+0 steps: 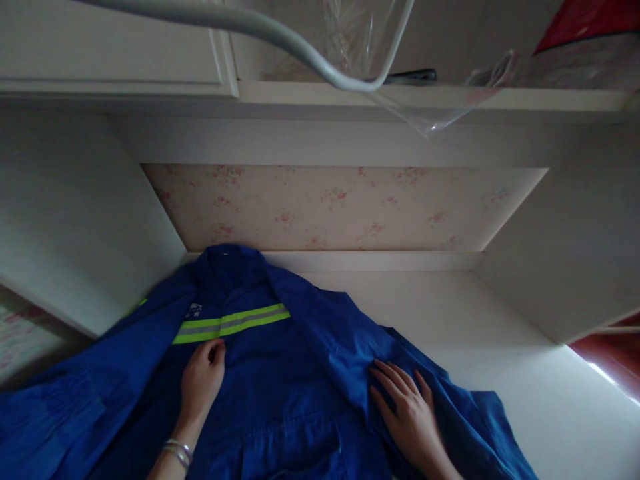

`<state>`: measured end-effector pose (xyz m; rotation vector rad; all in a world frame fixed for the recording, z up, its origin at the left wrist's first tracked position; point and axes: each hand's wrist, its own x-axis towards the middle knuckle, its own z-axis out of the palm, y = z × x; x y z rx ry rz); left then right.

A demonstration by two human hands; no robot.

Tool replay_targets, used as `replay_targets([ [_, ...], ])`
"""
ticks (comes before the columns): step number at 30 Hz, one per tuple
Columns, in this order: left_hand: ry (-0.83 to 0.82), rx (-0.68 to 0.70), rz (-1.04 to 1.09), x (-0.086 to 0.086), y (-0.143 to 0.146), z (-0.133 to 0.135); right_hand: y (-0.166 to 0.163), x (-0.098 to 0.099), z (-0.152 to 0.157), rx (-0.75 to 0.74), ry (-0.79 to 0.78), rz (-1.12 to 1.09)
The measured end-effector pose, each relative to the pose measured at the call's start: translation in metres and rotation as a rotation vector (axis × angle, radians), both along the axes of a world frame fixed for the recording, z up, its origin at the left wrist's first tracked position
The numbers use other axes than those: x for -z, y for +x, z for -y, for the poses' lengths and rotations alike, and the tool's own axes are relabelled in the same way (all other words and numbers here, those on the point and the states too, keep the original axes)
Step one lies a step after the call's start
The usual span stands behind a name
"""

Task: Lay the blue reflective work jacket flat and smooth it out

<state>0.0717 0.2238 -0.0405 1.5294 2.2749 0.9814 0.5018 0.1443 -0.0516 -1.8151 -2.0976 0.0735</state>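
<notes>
- Jacket [280, 373]: in the head view, a blue work jacket is seen spread out on a white surface [500, 347], filling the near left and near middle of the scene, with its collar [227, 263] at the far end close to the back ledge.
- A yellow and grey reflective stripe [233, 323] is seen across the chest of the jacket, just below the collar.
- The left hand [203, 377] is laid on the jacket with its fingers loosely curled, the fingertips touching the cloth just below the stripe; whether cloth is pinched cannot be told.
- Silver bangles [177, 452] are worn on the left wrist.
- The right hand [407, 413] is pressed flat and open on the right front panel of the jacket, fingers spread, beside a raised fold; nothing is gripped.
- A flowered wall panel [340, 207] is seen at the far side, framed by white cupboard sides at left and right.
- A shelf [450, 97] runs above, with clear plastic wrap [425, 113] hanging over its edge and a grey curved tube [280, 33] crossing the top.
</notes>
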Motion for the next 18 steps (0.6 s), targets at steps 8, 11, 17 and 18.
replay_targets([
  [8, 0.005, -0.005, -0.007, -0.0049, 0.0031, 0.0026, -0.0001, -0.0022, 0.0020, -0.010, 0.014, 0.010],
  [11, -0.003, -0.002, -0.008, -0.0064, 0.0037, 0.0032, -0.0003, -0.0024, 0.0017, -0.005, 0.011, 0.006],
  [17, -0.010, -0.003, -0.019, -0.0070, 0.0041, 0.0030, -0.0002, -0.0028, 0.0014, -0.010, -0.003, 0.003],
  [18, -0.009, -0.002, -0.023, -0.0066, 0.0042, 0.0031, -0.0002, -0.0026, 0.0015, -0.008, -0.004, 0.001],
])
